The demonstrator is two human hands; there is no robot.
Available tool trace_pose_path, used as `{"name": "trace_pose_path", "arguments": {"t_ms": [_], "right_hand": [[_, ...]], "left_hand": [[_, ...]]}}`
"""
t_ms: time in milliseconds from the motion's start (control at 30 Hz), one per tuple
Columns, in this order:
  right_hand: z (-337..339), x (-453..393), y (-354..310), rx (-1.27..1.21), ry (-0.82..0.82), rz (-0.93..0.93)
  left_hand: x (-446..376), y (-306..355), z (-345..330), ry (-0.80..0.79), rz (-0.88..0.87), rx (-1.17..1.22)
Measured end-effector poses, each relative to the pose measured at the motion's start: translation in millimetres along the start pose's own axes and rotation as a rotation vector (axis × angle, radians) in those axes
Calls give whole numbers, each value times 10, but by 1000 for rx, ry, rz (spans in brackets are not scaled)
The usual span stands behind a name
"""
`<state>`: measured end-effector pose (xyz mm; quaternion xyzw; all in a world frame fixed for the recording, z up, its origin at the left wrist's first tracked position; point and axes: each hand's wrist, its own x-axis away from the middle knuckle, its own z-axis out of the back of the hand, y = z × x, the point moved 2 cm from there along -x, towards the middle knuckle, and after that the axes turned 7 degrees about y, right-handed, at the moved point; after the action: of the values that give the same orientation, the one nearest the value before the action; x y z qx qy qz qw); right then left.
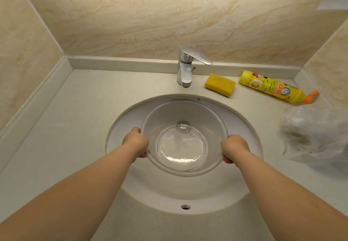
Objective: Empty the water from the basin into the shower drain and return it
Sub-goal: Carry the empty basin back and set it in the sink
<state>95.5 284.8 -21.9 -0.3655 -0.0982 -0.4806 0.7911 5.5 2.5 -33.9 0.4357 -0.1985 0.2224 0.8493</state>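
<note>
A clear plastic basin (169, 116) with a little water in its bottom sits inside the white sink bowl (122, 127), below the tap. My left hand (136, 142) grips the basin's left rim. My right hand (234, 147) grips the right rim. Both sets of fingers curl under the edge. The sink's drain shows through the basin's bottom. No shower drain is in view.
A chrome tap (185, 65) stands behind the sink. To its right on the counter (66, 127) lie a yellow sponge (220, 84) and a yellow detergent bottle (273, 88) on its side. A crumpled clear plastic bag (316, 133) rests at the right. Marble walls enclose three sides.
</note>
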Motion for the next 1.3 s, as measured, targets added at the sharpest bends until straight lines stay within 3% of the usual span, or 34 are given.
{"name": "trace_pose_path", "arguments": {"t_ms": [733,1300], "right_hand": [[-1,22,-66,46,-32,-9],[-11,78,-55,-114,-27,-64]], "left_hand": [[17,-18,24,9,24,40],[18,-4,25,6,3,34]]}}
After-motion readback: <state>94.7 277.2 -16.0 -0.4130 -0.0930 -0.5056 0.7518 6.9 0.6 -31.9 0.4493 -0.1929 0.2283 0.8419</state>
